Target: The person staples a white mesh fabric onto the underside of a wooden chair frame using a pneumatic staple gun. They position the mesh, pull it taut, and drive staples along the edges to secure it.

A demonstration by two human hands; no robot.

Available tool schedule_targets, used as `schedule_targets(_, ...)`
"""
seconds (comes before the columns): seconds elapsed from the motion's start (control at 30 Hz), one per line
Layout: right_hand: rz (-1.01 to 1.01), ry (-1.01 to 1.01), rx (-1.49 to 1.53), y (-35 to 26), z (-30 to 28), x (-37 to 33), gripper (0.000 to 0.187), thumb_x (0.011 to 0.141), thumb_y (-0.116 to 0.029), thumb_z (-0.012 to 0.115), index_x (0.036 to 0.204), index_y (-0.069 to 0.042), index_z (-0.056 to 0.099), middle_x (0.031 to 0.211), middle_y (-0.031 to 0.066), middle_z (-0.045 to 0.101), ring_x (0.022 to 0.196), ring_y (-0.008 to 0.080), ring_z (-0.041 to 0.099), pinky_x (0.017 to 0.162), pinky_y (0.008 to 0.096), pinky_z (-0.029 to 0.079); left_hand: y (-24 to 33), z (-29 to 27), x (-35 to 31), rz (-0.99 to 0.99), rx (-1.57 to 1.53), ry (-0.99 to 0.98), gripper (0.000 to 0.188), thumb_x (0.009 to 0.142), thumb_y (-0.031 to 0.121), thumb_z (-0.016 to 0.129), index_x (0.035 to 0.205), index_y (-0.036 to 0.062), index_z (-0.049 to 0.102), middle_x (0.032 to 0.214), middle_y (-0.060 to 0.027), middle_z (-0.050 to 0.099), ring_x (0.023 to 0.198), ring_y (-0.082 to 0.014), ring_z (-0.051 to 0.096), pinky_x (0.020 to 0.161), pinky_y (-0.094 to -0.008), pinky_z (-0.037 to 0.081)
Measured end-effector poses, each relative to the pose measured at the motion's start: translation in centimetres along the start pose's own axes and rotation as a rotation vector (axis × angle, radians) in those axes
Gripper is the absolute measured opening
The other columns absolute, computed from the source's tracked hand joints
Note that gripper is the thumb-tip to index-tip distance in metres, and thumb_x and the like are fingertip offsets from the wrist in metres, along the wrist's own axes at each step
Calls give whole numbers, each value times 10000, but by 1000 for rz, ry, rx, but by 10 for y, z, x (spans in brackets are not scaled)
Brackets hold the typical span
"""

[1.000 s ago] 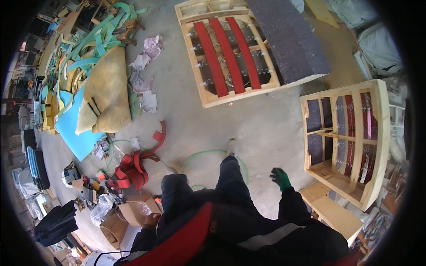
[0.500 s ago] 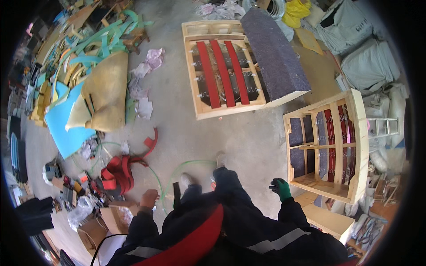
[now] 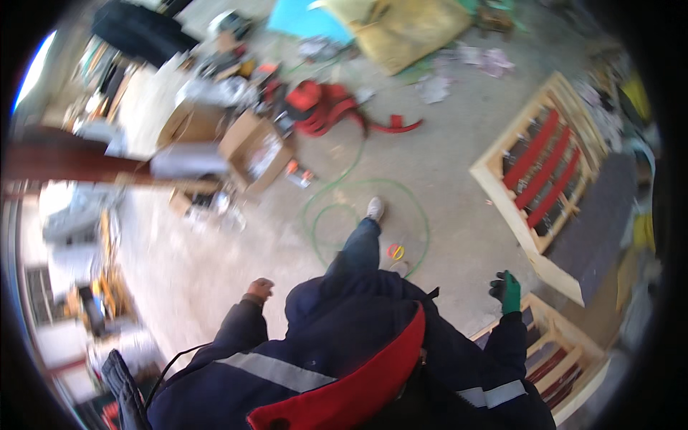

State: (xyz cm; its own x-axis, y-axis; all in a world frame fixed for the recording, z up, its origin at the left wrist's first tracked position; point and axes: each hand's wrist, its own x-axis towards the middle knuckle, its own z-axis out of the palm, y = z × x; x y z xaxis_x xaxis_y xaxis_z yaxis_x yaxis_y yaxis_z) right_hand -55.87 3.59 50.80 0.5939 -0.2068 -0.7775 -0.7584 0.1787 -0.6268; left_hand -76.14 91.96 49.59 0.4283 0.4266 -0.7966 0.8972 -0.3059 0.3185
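Note:
My left hand (image 3: 261,288), bare, hangs over the floor at my left side with its fingers loosely bent and nothing visible in it. On my right, my right hand (image 3: 507,290) wears a green glove with dark fingers; they are apart and hold nothing. Closest to that hand is a wooden furniture frame (image 3: 555,335), partly hidden by my arm. Farther off lies another wooden frame (image 3: 494,188), with red webbing straps (image 3: 532,148) across it and a dark fabric panel (image 3: 598,222) along one side. Scissors (image 3: 395,251) with red and yellow handles lie by my feet.
A green hose (image 3: 428,228) loops on the floor around my feet. Ahead lies a heap of red webbing (image 3: 326,107). An open cardboard box (image 3: 251,161) and clutter stand to the left, near a reddish-brown beam (image 3: 72,156). Tan foam sheeting (image 3: 401,32) lies at the back.
My view has swung to the left, so the frames now sit farther right and the boxes come nearer the middle. My feet have shifted in a step. Both hands still hold nothing visible.

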Motion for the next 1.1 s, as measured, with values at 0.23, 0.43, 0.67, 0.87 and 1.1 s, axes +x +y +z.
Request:
schedule_targets(0.23, 75, -213, -46, -4, 81, 4, 394, 1039, -348, 628, 1210, 6, 607, 849, 163, 685, 675, 262, 669, 586, 375, 552, -94, 46, -151, -380, -314, -99, 248, 1002, 237, 626, 1162, 62, 699, 869, -90, 732, 612, -187, 669, 525, -345, 525)
schedule_targets(0.43, -96, -298, -301, -5, 194, -38, 353, 1029, -287, 630, 1276, -36, 619, 976, 126, 729, 737, 249, 720, 652, 370, 572, -126, 25, -130, -217, -298, -76, 332, 1020, 314, 623, 1240, 77, 701, 978, -86, 774, 750, -204, 739, 635, -344, 584)
schedule_targets(0.67, -41, -224, -408, 40, 316, -57, 246, 1033, -292, 609, 1191, -104, 604, 979, 118, 718, 683, 261, 716, 537, 351, 531, -194, -50, -58, -111, -372, -92, 341, 1028, 328, 627, 1247, 75, 693, 993, -96, 787, 770, -201, 753, 647, -337, 581)
schedule_targets(0.87, 220, -455, -417, 100, 439, -69, 231, 1018, -267, 616, 1180, -103, 607, 1033, 113, 714, 835, 297, 739, 619, 401, 560, -327, -153, 27, -181, -540, -8, 298, 1016, 306, 645, 1201, 78, 697, 942, -91, 777, 702, -213, 733, 550, -341, 543)
schedule_targets(1.1, 17, -554, -643, 70, 628, -121, 301, 1038, -337, 612, 1229, -105, 634, 1094, 92, 736, 858, 233, 745, 716, 361, 553, -374, -299, 71, -152, -661, 249, 298, 1012, 301, 632, 1190, 71, 693, 911, -90, 761, 667, -179, 698, 534, -314, 499)
